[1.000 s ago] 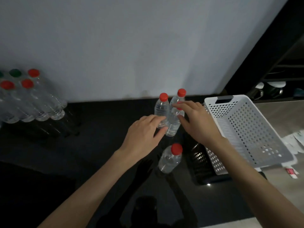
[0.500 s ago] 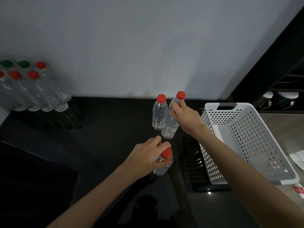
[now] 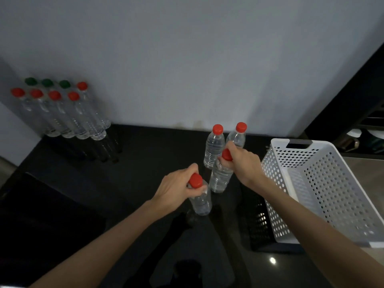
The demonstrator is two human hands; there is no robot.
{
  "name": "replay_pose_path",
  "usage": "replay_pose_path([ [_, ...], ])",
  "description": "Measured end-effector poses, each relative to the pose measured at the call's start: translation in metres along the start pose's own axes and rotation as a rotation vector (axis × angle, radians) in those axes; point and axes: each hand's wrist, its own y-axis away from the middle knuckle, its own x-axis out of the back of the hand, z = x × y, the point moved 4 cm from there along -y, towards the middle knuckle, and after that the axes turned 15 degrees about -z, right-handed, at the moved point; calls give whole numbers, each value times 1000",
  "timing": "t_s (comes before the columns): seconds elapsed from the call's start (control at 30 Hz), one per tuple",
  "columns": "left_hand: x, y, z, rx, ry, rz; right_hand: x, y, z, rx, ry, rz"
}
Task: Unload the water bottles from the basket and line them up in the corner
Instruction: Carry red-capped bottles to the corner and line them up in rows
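Observation:
My left hand [image 3: 176,188] grips the neck of a clear red-capped water bottle [image 3: 201,201] standing on the black counter [image 3: 145,163]. My right hand [image 3: 243,161] grips the neck of a second red-capped bottle [image 3: 220,177] just behind and right of it. Two more red-capped bottles stand upright behind them, one [image 3: 214,148] on the left and one [image 3: 238,138] partly hidden by my right hand. The white perforated basket [image 3: 324,175] sits at the right with nothing visible inside. Several bottles with red and green caps [image 3: 68,115] stand in rows in the far left corner.
A grey wall runs along the back of the counter. Dark shelving with cups [image 3: 357,138] stands at the far right behind the basket. A lighter surface [image 3: 372,169] lies beyond the basket. Open black counter lies between the corner rows and my hands.
My left hand has closed round the neck of the near bottle. My right hand has drawn back from the rear bottle and now holds a bottle in front of the two standing ones.

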Motion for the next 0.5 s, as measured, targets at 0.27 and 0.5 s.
replay_pose_path([
  [0.27, 80, 22, -93, 85, 30, 105, -5, -36, -76, 151, -49, -71],
  [0.5, 154, 46, -200, 169, 4, 191, -24, -117, -149, 101, -224, -138],
])
